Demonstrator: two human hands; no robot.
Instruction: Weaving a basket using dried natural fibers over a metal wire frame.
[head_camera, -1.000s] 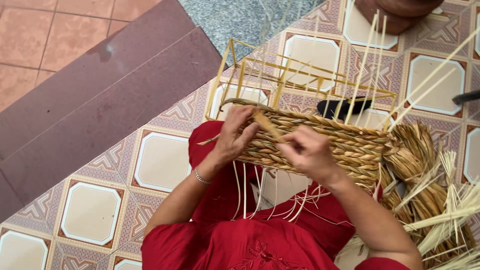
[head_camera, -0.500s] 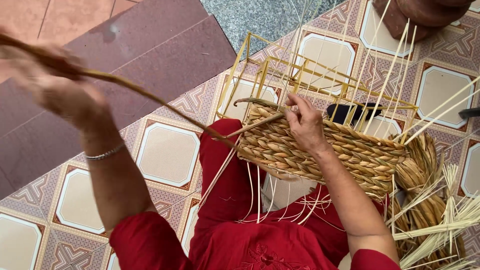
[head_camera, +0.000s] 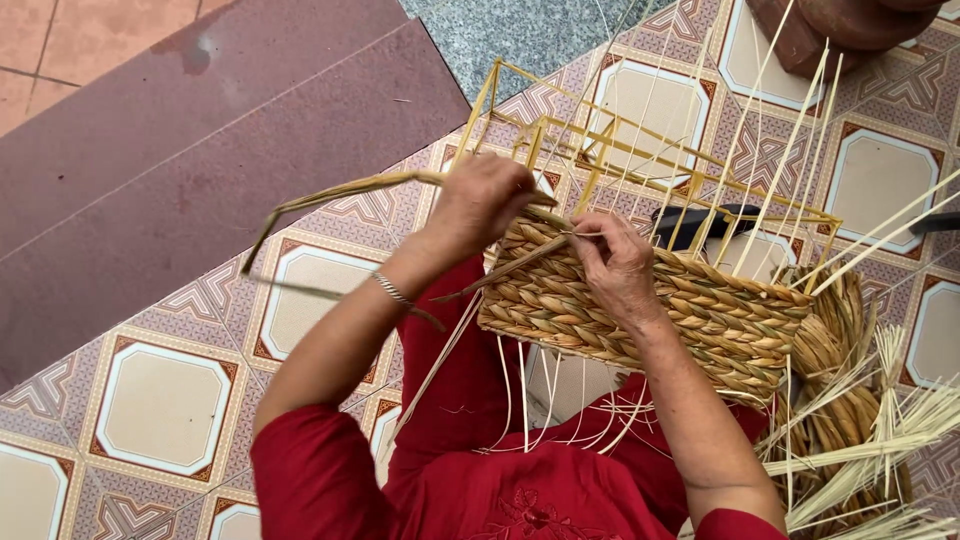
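A half-woven straw basket (head_camera: 660, 320) on a yellow wire frame (head_camera: 600, 150) rests on my red-clothed lap. My left hand (head_camera: 480, 205) grips a long flat strand of dried grass (head_camera: 330, 200) that loops out to the left over the floor. It sits at the basket's left top edge. My right hand (head_camera: 615, 265) pinches the same strand where it enters the weave, pressing on the braided wall. Thin pale stakes (head_camera: 770, 190) stick up from the basket.
A bundle of loose dried grass (head_camera: 860, 420) lies at the right beside the basket. A dark tool (head_camera: 700, 222) lies on the patterned tile floor (head_camera: 160, 410) behind the frame. A brown clay pot (head_camera: 850, 25) stands at the top right. A dark red step (head_camera: 200, 150) runs along the left.
My left hand, stretched far to the left pulling the strand, has come back to the basket's edge. The strand now loops slack to the left. My right hand stayed on the weave.
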